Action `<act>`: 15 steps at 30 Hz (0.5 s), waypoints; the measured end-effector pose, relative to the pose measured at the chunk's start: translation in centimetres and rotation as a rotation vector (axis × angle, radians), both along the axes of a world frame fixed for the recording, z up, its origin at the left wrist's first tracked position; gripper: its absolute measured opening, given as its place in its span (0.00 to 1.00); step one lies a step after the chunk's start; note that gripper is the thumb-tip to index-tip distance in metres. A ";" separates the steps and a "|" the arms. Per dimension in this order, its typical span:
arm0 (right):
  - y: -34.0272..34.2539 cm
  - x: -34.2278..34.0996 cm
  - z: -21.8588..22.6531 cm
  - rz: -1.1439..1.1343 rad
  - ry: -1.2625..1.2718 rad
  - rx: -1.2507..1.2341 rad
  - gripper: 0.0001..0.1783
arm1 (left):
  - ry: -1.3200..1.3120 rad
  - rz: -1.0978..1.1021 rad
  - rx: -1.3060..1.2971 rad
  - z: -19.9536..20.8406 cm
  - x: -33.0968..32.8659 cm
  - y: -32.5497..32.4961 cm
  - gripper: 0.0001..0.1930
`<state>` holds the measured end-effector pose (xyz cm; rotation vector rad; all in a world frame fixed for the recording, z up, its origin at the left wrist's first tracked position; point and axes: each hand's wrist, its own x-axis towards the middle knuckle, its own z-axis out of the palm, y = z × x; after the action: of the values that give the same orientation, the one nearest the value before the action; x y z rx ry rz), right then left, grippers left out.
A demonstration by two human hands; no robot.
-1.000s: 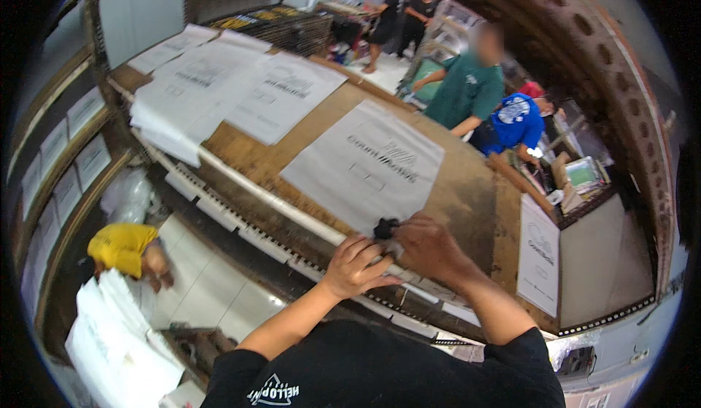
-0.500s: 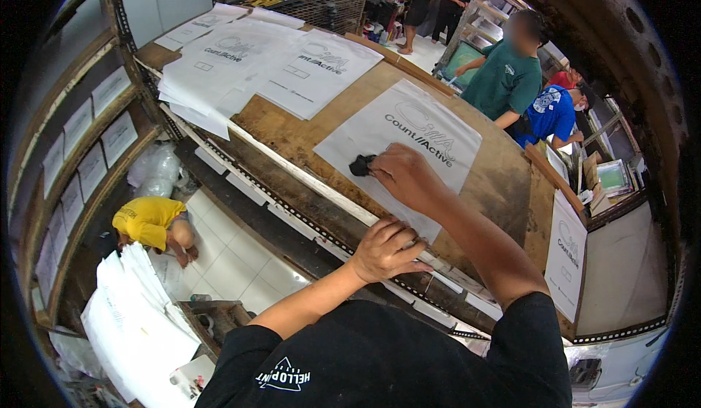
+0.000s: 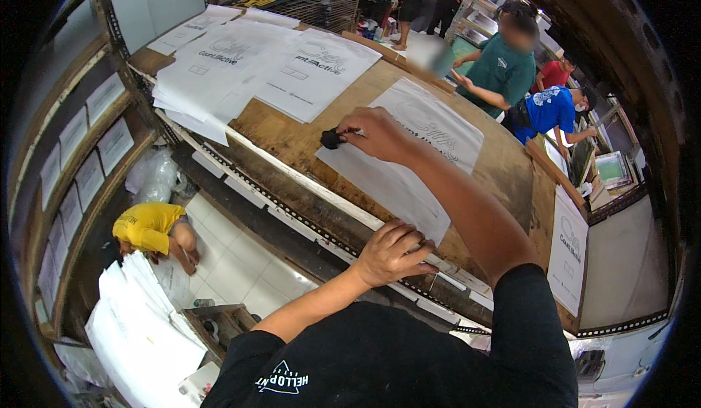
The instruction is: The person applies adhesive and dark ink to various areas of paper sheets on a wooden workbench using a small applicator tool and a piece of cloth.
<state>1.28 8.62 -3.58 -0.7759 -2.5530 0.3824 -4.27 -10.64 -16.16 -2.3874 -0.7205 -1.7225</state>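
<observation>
My right hand [image 3: 372, 134] is closed around a small black wad of cloth [image 3: 331, 139]. It holds the wad at the left edge of a white plastic-like sheet [image 3: 387, 189] printed with dark lettering and a line drawing. This sheet lies flat on the brown, stained tabletop [image 3: 274, 127], and my right forearm crosses over it. At the table's near edge, my left hand [image 3: 398, 251] has its fingers curled over the rim by the sheet's near corner. What is under those fingers is partly hidden.
More printed sheets [image 3: 219, 68] overlap at the table's left; another sheet [image 3: 566, 255] lies at the right end. Wooden strips [image 3: 555, 171] line the far side. People in green [image 3: 504, 72] and blue [image 3: 551, 109] stand beyond. Someone in yellow [image 3: 150, 225] crouches below left, near stacked white sheets [image 3: 139, 328].
My right hand has moved left and away from me with the black cloth, toward the sheet's left edge. My left hand stays at the table rim. The person in green has raised their hands.
</observation>
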 end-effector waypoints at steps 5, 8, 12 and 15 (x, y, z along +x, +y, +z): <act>0.4 0.1 0.7 -0.120 0.152 -0.315 0.07 | 0.023 -0.037 -0.027 0.0 0.0 0.0 0.27; 0.7 1.5 0.5 -0.068 0.385 -0.505 0.08 | 0.035 -0.026 -0.007 0.1 -0.1 0.0 0.27; -4.2 3.0 3.6 -0.102 0.571 -0.717 0.08 | 0.035 0.036 0.028 -0.2 -0.1 0.1 0.25; -7.4 6.1 4.0 -0.206 0.634 -0.754 0.09 | 0.057 0.052 0.049 -0.3 -0.2 0.3 0.26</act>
<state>7.34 1.25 0.39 -0.9542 -1.6914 1.3195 -4.43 -10.32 -16.50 -2.3535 -0.7176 -1.6266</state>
